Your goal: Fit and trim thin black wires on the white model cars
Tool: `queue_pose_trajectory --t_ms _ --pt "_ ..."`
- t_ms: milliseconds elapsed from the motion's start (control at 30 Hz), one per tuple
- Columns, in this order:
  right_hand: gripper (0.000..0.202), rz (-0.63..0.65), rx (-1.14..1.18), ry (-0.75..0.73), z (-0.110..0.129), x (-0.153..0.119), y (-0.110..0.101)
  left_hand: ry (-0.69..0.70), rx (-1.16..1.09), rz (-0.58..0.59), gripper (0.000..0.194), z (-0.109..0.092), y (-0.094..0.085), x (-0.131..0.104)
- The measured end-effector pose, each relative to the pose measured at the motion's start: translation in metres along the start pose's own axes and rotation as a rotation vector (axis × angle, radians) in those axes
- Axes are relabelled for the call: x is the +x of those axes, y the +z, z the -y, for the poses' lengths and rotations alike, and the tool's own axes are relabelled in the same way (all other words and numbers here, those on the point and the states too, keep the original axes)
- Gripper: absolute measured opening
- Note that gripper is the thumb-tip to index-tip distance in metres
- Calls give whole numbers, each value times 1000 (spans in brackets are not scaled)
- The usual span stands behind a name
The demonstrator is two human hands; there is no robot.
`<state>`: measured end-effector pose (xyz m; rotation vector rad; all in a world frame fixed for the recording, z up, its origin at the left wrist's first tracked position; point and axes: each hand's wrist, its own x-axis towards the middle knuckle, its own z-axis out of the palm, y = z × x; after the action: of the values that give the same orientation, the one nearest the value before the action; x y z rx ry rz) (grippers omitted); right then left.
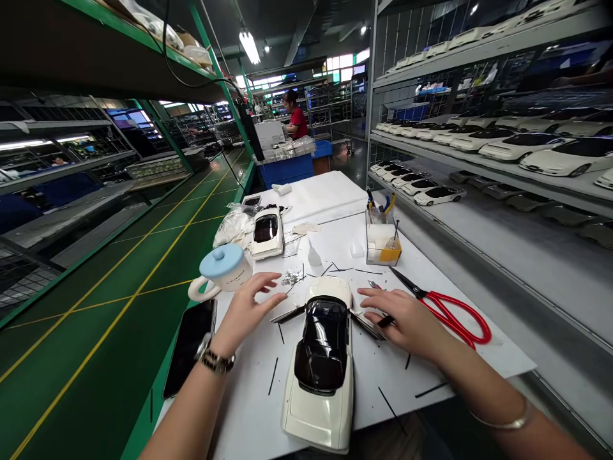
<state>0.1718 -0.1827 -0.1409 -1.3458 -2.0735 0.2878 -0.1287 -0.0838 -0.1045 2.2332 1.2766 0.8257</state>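
Observation:
A white model car [320, 409] with a dark roof and windows lies on the white table between my hands, both its doors swung out. My left hand [246, 310] hovers by the left door [288, 314], its fingers apart and holding nothing. Near the right door [368, 326], my right hand [407, 319] has its fingers curled around a small black piece [385, 321]. Thin black strips [272, 375] are scattered about the car. A small white bottle [313, 255] stands beyond it, next to a little pile of tiny parts [291, 278].
Red-handled scissors [450, 313] and a clear tool box [383, 246] are at the right. On the left are a lidded mug [225, 267], a phone [190, 345] and a second model car [267, 235]. Shelves [431, 153] of model cars line the right; a person [297, 118] is farther back.

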Motion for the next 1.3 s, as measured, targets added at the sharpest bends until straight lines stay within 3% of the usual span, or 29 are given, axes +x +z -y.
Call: queue_pose_trajectory --t_ms 100,200,333,433,567,667,733,867,933,1000,1167,1300 --pt "15 -252 96 -36 12 -18 -12 8 122 -184 25 -30 10 -36" --pt "27 -421 335 0 26 -34 -21 14 401 -109 50 -63 34 -61" --pt "51 -516 385 62 37 -46 -27 -8 645 -23 56 -90 63 -58" --pt "55 -499 340 101 39 -49 -29 -51 711 46 51 -101 69 -45" --pt "43 -412 437 189 38 -49 -32 -53 639 144 40 -101 59 -33" --pt "21 -306 463 226 41 -46 -35 42 482 265 51 -88 43 -23" --pt "7 -207 465 181 45 -43 -35 118 362 334 56 -75 31 -17" --pt "6 -81 475 32 53 -34 -27 202 200 364 61 -48 12 -17" --pt "7 -64 432 -39 54 -27 -18 190 159 330 68 -35 6 -26" --pt "10 -49 380 -128 53 -19 -7 162 144 225 68 -23 4 -40" --pt "11 -5 277 -319 52 6 13 171 183 -241 34 1 17 -71" --pt "10 13 215 -361 54 20 19 198 217 -411 19 9 26 -80"
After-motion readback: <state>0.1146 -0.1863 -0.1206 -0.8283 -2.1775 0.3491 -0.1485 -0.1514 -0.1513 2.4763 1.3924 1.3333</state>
